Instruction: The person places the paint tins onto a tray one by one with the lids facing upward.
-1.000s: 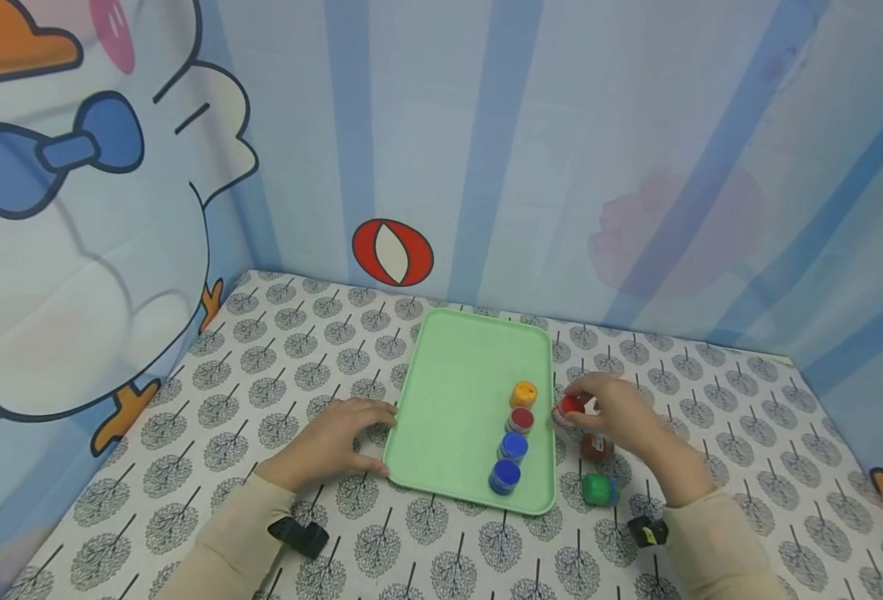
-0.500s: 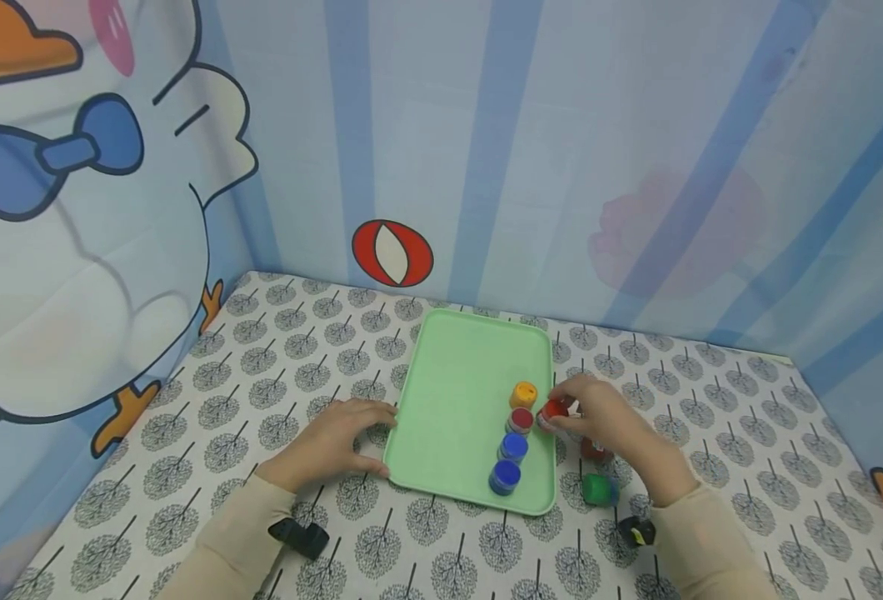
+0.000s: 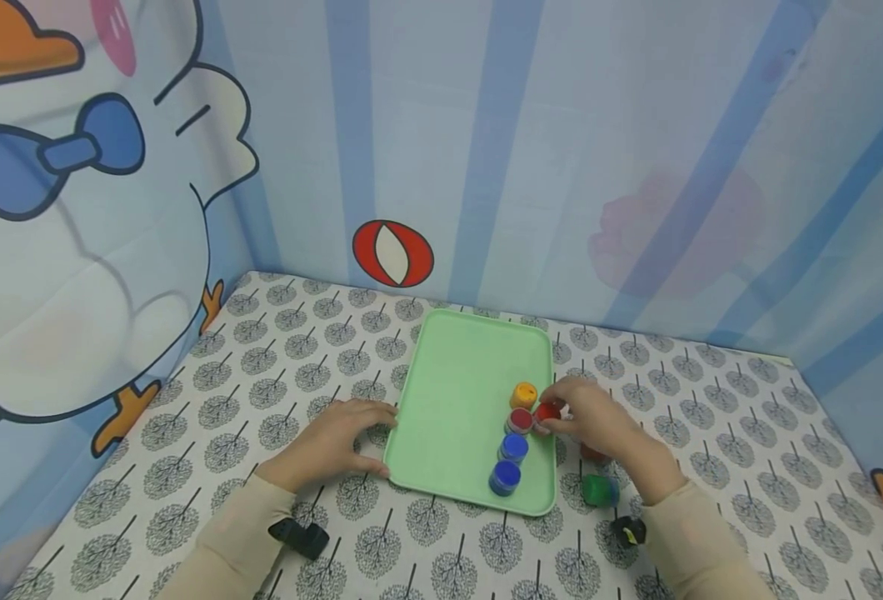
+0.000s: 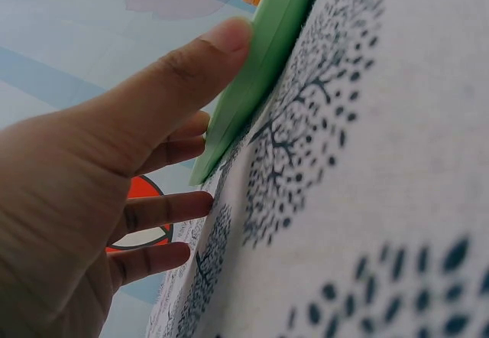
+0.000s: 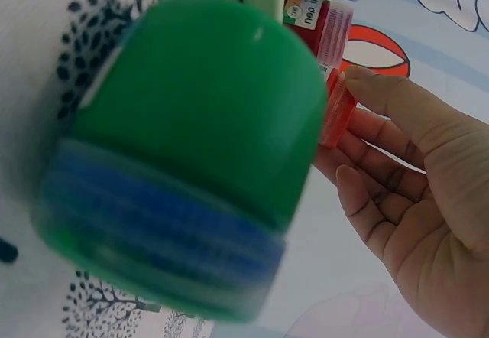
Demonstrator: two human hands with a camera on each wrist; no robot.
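A: Where is the red jar (image 3: 548,412)?

B: At 3 o'clock on the tray (image 3: 441,367), by the near-right rim as the head view shows it, counting the far side as 12. I can't tell whether its base rests on anything.

A: Is it being held?

B: Yes, the right hand (image 3: 591,414) pinches it between thumb and fingers.

A: What lies round it?

B: From the red jar, the dark red jar (image 3: 520,421) is just beside it at 9 o'clock. The orange jar (image 3: 523,395) is at 10, the blue jar (image 3: 514,448) between 7 and 8, the navy jar (image 3: 505,478) at 7. Those four make a row on the tray.

A: And off the tray?

B: The brown jar (image 3: 595,452) at 4 o'clock, partly hidden by the right hand. At 5, the green jar (image 3: 600,491) lies on its side; the right wrist view shows it large and blurred.

A: The left hand (image 3: 336,442)?

B: Grasping nothing, fingers spread loosely, tips at the tray's edge between 8 and 9.

A: Further out?

B: A tree-patterned cloth (image 3: 426,550) under everything, and a backdrop (image 3: 426,125) with a printed ball (image 3: 392,253) at the tray's 11 o'clock.
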